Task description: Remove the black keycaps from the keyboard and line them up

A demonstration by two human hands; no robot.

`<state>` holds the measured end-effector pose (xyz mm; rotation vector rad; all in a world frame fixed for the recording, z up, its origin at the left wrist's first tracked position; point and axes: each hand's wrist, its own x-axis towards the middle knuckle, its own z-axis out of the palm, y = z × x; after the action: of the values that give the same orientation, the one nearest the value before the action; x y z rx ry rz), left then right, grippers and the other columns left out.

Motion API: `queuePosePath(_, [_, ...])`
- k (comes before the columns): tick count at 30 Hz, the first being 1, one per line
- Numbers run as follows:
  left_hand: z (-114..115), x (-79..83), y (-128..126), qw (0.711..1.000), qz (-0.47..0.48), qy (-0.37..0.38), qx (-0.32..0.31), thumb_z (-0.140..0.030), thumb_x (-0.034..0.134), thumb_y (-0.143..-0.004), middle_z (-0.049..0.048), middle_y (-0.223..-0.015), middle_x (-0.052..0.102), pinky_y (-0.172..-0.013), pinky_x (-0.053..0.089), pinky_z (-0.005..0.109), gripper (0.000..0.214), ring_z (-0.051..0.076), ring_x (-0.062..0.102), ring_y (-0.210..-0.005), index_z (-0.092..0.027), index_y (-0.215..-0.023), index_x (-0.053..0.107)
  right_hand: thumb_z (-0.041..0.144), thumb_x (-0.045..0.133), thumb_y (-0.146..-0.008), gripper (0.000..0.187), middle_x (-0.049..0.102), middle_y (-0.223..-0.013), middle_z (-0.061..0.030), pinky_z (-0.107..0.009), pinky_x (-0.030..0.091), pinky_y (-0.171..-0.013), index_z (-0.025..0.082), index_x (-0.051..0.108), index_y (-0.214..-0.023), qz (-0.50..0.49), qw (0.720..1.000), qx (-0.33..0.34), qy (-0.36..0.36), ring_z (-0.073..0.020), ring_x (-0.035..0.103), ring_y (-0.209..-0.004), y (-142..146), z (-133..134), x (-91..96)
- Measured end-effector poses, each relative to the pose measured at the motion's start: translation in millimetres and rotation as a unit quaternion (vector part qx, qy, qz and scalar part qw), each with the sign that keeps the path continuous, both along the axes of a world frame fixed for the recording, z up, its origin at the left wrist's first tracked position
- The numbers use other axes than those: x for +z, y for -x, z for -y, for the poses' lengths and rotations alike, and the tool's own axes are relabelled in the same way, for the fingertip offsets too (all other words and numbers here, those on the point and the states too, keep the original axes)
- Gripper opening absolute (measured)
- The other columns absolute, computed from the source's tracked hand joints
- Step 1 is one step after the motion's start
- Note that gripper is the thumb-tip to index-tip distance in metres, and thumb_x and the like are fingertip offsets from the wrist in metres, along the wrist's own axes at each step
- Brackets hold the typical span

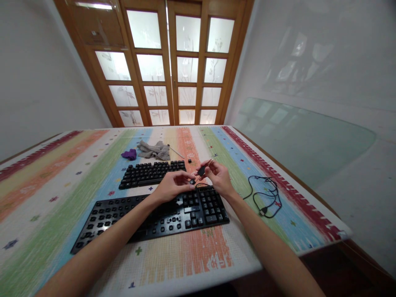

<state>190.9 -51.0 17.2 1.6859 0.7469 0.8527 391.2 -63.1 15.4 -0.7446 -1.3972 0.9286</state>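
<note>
Over the far edge of one black keyboard (154, 233), two bare hands work close together at a striped cloth-covered table (247, 253). The right hand (218, 175) pinches one small dark tool (202, 170) between thumb and fingers, with thin metal showing at its fingertips. Just left of it, the left hand (175, 185) curls its thumb and fingers about one small black piece (192, 181); whether they grip it cannot be told.

Below both hands lies the keyboard. Near the right hand, its number block is capped; under and left of the left forearm, rows of switches stand bare, too many and too small to count surely. Beyond the left hand sits one group of black keycaps (148, 172) in several neat rows, their number unclear. One loose keycap (189, 161) rests apart, just beyond the fingertips of both hands.

Farther past the left hand lie one gray cloth (154, 150), one smaller purple cloth (129, 154) and one thin stick (177, 152). To the right of the right hand, one black cable (266, 194) lies in loose loops. Well beyond both hands, wooden doors (171, 62) hold fifteen bright panes.
</note>
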Motion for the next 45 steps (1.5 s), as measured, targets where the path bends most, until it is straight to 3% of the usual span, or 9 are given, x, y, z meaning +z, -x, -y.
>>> queuePosePath(5, [-3.8, 4.8, -5.1, 0.996, -0.008, -0.087, 0.030, -0.030, 0.077, -0.075, 0.0084, -0.098, 0.071, -0.076, 0.056, 0.032, 0.025, 0.017, 0.068, -0.080, -0.013, -0.092, 0.072, 0.057, 0.069, -0.081, 0.042, 0.073, -0.086, -0.0090, -0.033, 0.062, -0.058, 0.017, 0.061, -0.093, -0.004, 1.000, -0.028, 0.001, -0.0190, 0.071, -0.070, -1.3, -1.4, -0.9])
queuePosePath(9, [-12.2, 9.6, -9.0, 0.989, -0.049, -0.132, 0.036, -0.029, 0.077, -0.075, 0.0077, -0.092, 0.072, -0.069, 0.054, 0.028, 0.024, 0.015, 0.065, -0.073, -0.014, -0.093, 0.073, 0.057, 0.069, -0.080, 0.042, 0.073, -0.084, -0.0082, -0.033, 0.062, -0.059, 0.017, 0.061, -0.093, -0.009, 0.999, -0.048, 0.003, -0.0180, 0.070, -0.068, -3.3, -2.6, -0.2])
queuePosePath(19, [-28.6, 17.4, -18.5, 0.980, -0.066, -0.176, 0.061, -0.035, 0.077, -0.073, 0.0084, -0.093, 0.073, -0.063, 0.047, 0.025, 0.036, 0.013, 0.059, -0.068, -0.013, -0.100, 0.069, 0.062, 0.066, -0.079, 0.045, 0.072, -0.087, -0.0082, -0.035, 0.063, -0.060, 0.019, 0.059, -0.091, -0.033, 0.992, -0.119, 0.000, -0.0201, 0.071, -0.073, -3.3, -3.8, 2.1])
queuePosePath(28, [-33.5, 23.4, -26.2, 0.963, -0.106, -0.239, 0.070, -0.036, 0.071, -0.077, -0.0023, -0.063, 0.057, -0.052, 0.036, 0.021, 0.031, 0.009, 0.044, -0.055, -0.014, -0.098, 0.068, 0.062, 0.064, -0.081, 0.045, 0.071, -0.087, -0.0089, -0.034, 0.062, -0.061, 0.019, 0.057, -0.093, -0.050, 0.984, -0.170, -0.003, -0.0208, 0.070, -0.075, -4.9, -7.4, -1.8])
queuePosePath(34, [-37.7, 24.3, -27.4, 0.941, -0.144, -0.302, 0.047, -0.033, 0.066, -0.081, -0.0035, -0.062, 0.056, -0.053, 0.035, 0.021, 0.025, 0.009, 0.043, -0.054, -0.015, -0.100, 0.066, 0.050, 0.061, -0.088, 0.031, 0.072, -0.087, -0.0074, -0.034, 0.060, -0.066, 0.020, 0.060, -0.094, 0.028, 0.982, -0.180, -0.042, -0.0184, 0.068, -0.071, -5.9, -2.8, -0.8])
queuePosePath(39, [-43.3, 30.3, -25.5, 0.918, -0.174, -0.355, 0.024, -0.026, 0.062, -0.083, -0.0002, -0.077, 0.065, -0.060, 0.041, 0.022, 0.022, 0.010, 0.049, -0.059, -0.016, -0.101, 0.065, 0.030, 0.052, -0.093, 0.014, 0.072, -0.086, -0.0067, -0.035, 0.057, -0.077, 0.022, 0.064, -0.090, 0.157, 0.953, -0.232, -0.117, -0.0193, 0.069, -0.076, -8.1, -1.1, -2.7])
queuePosePath(45, [-73.9, 27.4, -30.6, 0.912, -0.199, -0.360, 0.013, -0.019, 0.063, -0.080, 0.0021, -0.087, 0.069, -0.070, 0.046, 0.026, 0.029, 0.013, 0.057, -0.070, -0.016, -0.109, 0.061, 0.028, 0.055, -0.091, 0.012, 0.072, -0.088, -0.0069, -0.036, 0.057, -0.079, 0.022, 0.065, -0.092, 0.199, 0.939, -0.249, -0.133, -0.0210, 0.069, -0.082, -9.8, -2.9, -5.9])
